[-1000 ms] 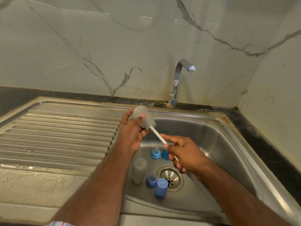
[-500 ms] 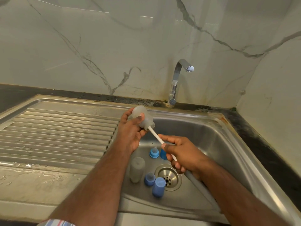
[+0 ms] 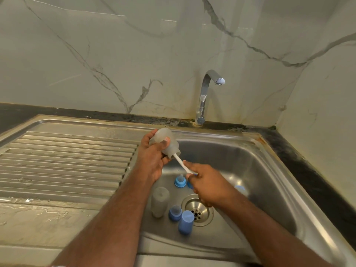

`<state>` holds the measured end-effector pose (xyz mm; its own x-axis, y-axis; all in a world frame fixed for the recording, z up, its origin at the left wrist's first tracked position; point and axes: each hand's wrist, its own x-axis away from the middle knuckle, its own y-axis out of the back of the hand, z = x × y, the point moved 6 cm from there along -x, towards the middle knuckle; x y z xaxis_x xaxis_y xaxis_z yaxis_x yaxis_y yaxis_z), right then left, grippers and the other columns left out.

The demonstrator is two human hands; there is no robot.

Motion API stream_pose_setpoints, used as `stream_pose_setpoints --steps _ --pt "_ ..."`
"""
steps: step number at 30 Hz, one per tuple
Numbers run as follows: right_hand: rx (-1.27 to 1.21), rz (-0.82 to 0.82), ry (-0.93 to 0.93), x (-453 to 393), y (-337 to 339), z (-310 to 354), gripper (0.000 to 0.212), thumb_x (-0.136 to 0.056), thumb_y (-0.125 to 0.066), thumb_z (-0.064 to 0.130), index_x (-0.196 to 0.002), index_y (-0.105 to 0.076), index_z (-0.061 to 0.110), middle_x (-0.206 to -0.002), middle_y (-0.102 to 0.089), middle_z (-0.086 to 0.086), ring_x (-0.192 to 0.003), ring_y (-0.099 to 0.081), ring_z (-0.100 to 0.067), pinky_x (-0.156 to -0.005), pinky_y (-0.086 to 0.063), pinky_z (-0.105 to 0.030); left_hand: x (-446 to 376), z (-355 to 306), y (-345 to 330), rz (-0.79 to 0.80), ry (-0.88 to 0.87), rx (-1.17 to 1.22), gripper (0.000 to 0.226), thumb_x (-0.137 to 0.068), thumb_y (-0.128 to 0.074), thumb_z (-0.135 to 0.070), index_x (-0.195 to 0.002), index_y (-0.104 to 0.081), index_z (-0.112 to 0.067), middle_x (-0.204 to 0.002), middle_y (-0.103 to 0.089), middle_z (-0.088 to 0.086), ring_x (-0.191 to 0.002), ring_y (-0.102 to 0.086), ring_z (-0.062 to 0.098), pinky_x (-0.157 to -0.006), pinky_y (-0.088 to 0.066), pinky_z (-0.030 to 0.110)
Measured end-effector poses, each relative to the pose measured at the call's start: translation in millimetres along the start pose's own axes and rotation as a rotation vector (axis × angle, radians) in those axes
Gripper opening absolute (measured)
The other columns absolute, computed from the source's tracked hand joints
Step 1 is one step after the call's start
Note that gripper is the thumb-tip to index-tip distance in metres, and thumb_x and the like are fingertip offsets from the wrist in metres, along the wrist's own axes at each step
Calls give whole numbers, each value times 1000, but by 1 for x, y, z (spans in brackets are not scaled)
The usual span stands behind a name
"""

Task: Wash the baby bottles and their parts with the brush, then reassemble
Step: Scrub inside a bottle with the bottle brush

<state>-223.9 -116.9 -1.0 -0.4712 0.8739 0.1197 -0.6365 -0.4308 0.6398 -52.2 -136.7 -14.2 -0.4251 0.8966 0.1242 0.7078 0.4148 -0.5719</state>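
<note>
My left hand point(image 3: 152, 158) grips a frosted baby bottle point(image 3: 167, 141) tilted over the sink's left rim, mouth facing down-right. My right hand point(image 3: 207, 184) holds the white brush handle point(image 3: 181, 163), whose head is hidden inside the bottle. On the sink floor a second frosted bottle point(image 3: 159, 201) stands upright. Near it lie a blue collar with a teat point(image 3: 180, 181), another blue collar point(image 3: 175, 212) and a blue cap point(image 3: 185, 222). Another blue piece point(image 3: 240, 188) shows behind my right wrist.
The steel sink basin point(image 3: 260, 170) has a drain point(image 3: 198, 210) at its middle. A ribbed, wet draining board point(image 3: 63, 162) lies to the left. The chrome tap point(image 3: 207, 93) stands at the back, not running. Marble walls close the back and right.
My right hand has drawn back slightly down and right along the brush handle's line. The left hand and bottle have stayed nearly still. The camera view shifted a little.
</note>
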Motion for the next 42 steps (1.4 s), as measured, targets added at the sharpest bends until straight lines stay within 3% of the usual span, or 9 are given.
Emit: stream_pose_setpoints --steps 5,11,14,18,22,28,31,38,42 --pt "-410 44 -118 9 4 -8 40 -103 -51 19 -136 -57 40 -63 -52 -1 -40 -39 -9 -36 -30 -21 0 -4 2 -10 -10 40 44 -93 -67 0 -127 -55 -25 -135 -53 14 -116 -64 40 -70 -63 45" --pt "519 -164 120 1 5 3 57 -106 -39 23 -156 -21 42 -102 -59 3 -86 -55 -14 -76 -49 -28 -1 1 0 29 10 3 49 -93 -69 -3 -135 -52 -20 -132 -56 15 -108 -69 39 -70 -63 45" --pt "592 -146 95 -4 2 4 62 -105 -40 20 -157 -16 40 -108 -62 -3 -83 -54 -16 -71 -47 -29 -1 4 -2 42 17 -6 49 -92 -69 -2 -136 -53 -18 -133 -57 15 -109 -68 38 -72 -64 47" --pt "-139 28 -34 1 -2 1 46 -105 -45 22 -147 -44 41 -69 -55 2 -44 -44 -7 -41 -36 -22 0 2 -1 9 10 -1 45 -93 -68 -1 -132 -55 -20 -135 -55 15 -115 -65 38 -73 -64 47" --pt "-607 100 -151 9 3 -5 40 -104 -49 15 -139 -55 36 -64 -53 -3 -41 -40 -9 -34 -29 -20 1 1 -2 12 22 35 47 -94 -67 -1 -133 -53 -21 -135 -54 15 -113 -66 39 -71 -63 46" --pt "461 -161 76 2 10 -2 53 -106 -41 27 -154 -27 43 -106 -64 4 -83 -58 -12 -74 -49 -28 2 3 -6 66 24 -40 42 -94 -67 -1 -127 -55 -23 -133 -58 15 -107 -70 38 -79 -63 50" --pt "580 -146 80 -1 5 -1 59 -105 -40 22 -157 -18 41 -114 -64 -1 -84 -55 -15 -73 -48 -30 0 4 -5 63 24 -30 39 -93 -67 1 -121 -57 -25 -133 -57 16 -110 -68 39 -79 -62 51" --pt "-584 115 -155 7 -3 -9 42 -103 -50 18 -140 -53 39 -64 -52 -2 -41 -38 -9 -35 -29 -19 -2 2 -2 13 11 59 47 -94 -65 1 -134 -53 -21 -134 -54 14 -116 -64 39 -71 -63 47" --pt "-286 -19 -76 8 2 -7 42 -104 -51 23 -142 -52 40 -72 -58 2 -45 -47 -7 -42 -37 -21 -1 0 -2 22 11 44 49 -93 -65 2 -134 -53 -21 -134 -53 15 -111 -67 39 -70 -63 47"
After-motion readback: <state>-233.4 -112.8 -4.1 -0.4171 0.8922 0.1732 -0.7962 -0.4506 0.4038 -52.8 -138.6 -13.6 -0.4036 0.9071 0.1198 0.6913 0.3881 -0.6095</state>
